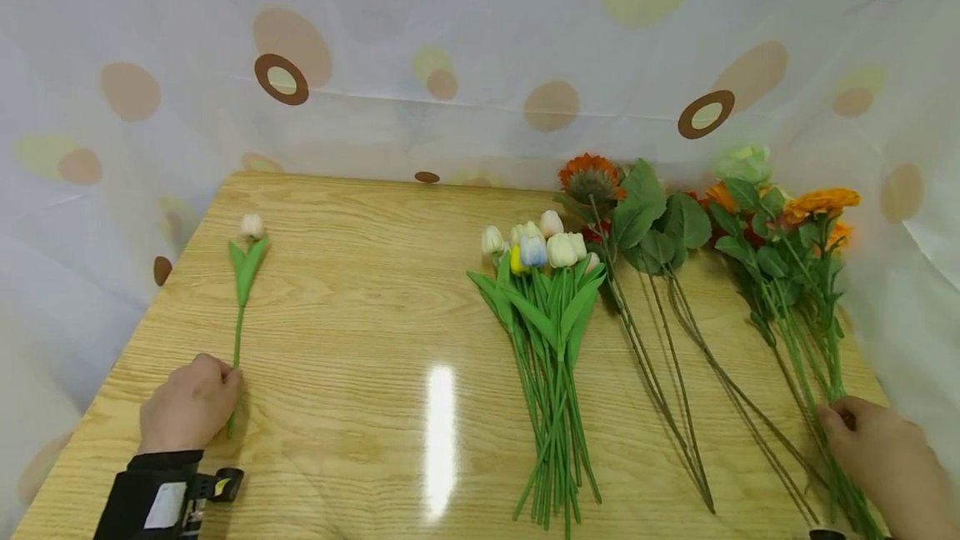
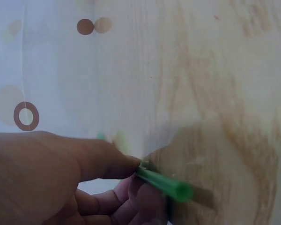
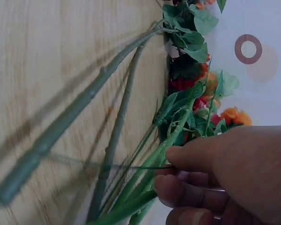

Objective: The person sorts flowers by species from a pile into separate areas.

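At the left of the table, my left hand [image 1: 191, 403] pinches the lower stem of a single pale artificial tulip [image 1: 242, 273]. In the left wrist view the cut end of its green stem [image 2: 175, 187] sticks out past the thumb and fingers. Over on the right, my right hand [image 1: 881, 444] has its thumb and fingers around green stems of artificial orange flowers [image 1: 821, 202]. A thin dark green strand [image 3: 131, 167] reaches to the fingertips in the right wrist view. How many stems this hand grips is hidden.
A bunch of tulips [image 1: 551, 332], white, pink, yellow and blue, lies at mid-table. Right of it are long brownish-green stems [image 1: 656, 373] with leaves and an orange-red bloom [image 1: 590, 177]. A spotted curtain [image 1: 480, 48] hangs behind the wooden table [image 1: 360, 273].
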`<state>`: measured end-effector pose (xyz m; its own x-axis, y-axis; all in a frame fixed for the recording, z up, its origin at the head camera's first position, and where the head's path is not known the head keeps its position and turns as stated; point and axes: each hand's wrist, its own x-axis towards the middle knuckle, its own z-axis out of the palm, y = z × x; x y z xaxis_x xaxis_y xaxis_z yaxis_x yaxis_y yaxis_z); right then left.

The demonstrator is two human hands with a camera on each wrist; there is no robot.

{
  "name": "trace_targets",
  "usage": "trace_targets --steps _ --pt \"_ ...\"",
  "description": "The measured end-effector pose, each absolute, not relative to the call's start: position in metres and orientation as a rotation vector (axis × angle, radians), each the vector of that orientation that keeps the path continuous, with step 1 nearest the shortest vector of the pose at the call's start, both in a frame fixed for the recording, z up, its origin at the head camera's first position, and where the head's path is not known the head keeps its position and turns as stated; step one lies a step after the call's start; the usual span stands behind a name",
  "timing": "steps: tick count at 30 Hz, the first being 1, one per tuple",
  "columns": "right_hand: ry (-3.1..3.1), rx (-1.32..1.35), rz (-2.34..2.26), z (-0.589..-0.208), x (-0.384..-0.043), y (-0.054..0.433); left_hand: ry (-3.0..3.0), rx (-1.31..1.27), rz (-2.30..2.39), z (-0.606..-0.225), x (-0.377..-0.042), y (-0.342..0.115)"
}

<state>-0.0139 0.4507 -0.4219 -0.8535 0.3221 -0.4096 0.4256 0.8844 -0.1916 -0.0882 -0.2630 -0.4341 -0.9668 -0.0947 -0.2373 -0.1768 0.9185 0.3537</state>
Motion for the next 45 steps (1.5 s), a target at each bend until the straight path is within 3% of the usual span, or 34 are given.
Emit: trace_targets --steps 10,14,25,37,45 --pt "2.746 0.778 -0.404 -0.412 -0.011 0.432 2.685 -0.081 0.711 -0.427 -0.094 -0.254" --pt "2.898 0.715 -0.431 -0.403 -0.009 0.416 2.683 0.005 0.815 -0.42 -0.095 -0.238" --pt "3.307 0.042 -0.779 -0.395 -0.016 0.318 2.603 0.352 1.117 -0.399 -0.098 -0.162" --pt "2.727 -0.841 -1.461 -0.408 -0.014 0.18 2.251 0.736 1.458 -0.391 -0.085 -0.054" --pt "2.61 -0.928 -1.6 -0.423 -0.009 0.17 2.2 0.793 1.525 -0.394 -0.073 -0.019"
